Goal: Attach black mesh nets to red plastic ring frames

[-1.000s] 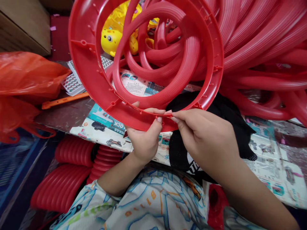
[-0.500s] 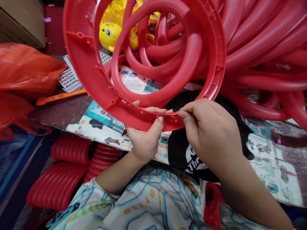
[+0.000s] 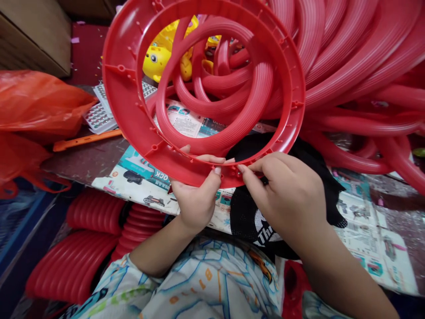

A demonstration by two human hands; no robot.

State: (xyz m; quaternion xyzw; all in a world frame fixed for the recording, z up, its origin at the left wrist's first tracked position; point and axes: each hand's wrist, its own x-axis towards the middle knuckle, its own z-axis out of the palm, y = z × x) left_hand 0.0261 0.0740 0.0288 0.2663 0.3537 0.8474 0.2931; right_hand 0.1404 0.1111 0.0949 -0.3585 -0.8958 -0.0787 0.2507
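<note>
A glossy red plastic ring (image 3: 133,110), ribbed inside, stands tilted above the table (image 3: 89,159). The left hand (image 3: 195,195) grips its near rim; the right hand (image 3: 285,195) pinches beside it, perhaps on a screw. Ribbed hoops (image 3: 358,57) pile far right.

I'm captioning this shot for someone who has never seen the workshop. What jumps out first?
A big red plastic ring fills the upper middle, its lower edge pinched by the left hand and right hand. Behind it on the right, piled red hoops crowd the table. A yellow toy peeks through the ring's opening.
</note>
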